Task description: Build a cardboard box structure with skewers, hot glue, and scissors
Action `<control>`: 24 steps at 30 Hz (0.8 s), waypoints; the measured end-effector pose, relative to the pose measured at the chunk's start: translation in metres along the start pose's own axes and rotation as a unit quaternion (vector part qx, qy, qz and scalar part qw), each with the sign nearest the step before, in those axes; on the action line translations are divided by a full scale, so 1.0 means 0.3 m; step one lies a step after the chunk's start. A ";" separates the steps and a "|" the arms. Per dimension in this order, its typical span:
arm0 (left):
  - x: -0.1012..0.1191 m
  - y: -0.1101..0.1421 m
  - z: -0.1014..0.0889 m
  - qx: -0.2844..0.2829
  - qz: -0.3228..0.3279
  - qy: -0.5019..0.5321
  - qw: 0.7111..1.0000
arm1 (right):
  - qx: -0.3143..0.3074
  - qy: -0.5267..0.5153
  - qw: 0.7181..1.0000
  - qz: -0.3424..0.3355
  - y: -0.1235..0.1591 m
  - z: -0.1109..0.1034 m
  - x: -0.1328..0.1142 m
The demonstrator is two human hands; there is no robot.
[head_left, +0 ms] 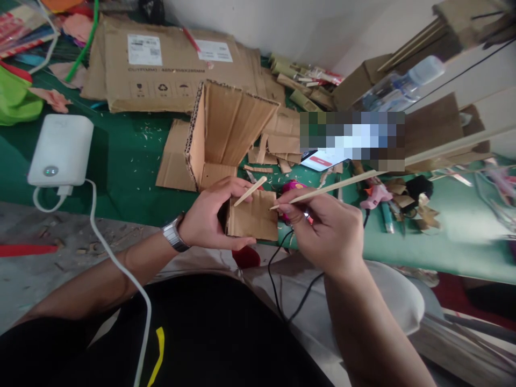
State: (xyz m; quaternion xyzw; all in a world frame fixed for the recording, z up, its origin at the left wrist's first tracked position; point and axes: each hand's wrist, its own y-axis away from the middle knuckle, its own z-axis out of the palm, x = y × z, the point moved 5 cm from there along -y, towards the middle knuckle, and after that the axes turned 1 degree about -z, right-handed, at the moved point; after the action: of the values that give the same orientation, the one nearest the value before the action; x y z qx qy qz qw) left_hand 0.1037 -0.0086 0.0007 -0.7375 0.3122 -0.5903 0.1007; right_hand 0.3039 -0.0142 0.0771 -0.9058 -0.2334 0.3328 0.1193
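Observation:
My left hand (205, 215) is closed around a small brown cardboard block (258, 219), thumb along its near edge and fingers at the far side. A short pale wooden stick (250, 191) stands tilted at the block's upper left; whether it is fixed there I cannot tell. Pinched in my right hand (332, 231) is a long thin bamboo stick (363, 176), which reaches far off to the upper right. Its tip is at the block's right side, by a small dark spot. A bright pink object (293, 186) lies partly hidden behind my right fingers.
Behind the block stands a folded cardboard corner (226, 123). A flattened carton (173, 70) lies at the back. A phone (322, 159), a plastic bottle (391, 88) and a pink glue gun (377, 194) are at right. A white power bank (60, 150) trails its cable across my left forearm.

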 end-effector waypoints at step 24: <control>-0.012 0.010 -0.004 -0.025 0.010 0.012 1.000 | 0.011 0.037 0.999 -0.026 0.017 0.013 -0.020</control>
State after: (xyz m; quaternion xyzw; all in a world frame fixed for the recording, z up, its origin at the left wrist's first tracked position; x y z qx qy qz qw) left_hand 0.1010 -0.0086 -0.0036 -0.7293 0.3357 -0.5901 0.0848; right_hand 0.2991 -0.0214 0.0754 -0.9099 -0.2482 0.2983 0.1467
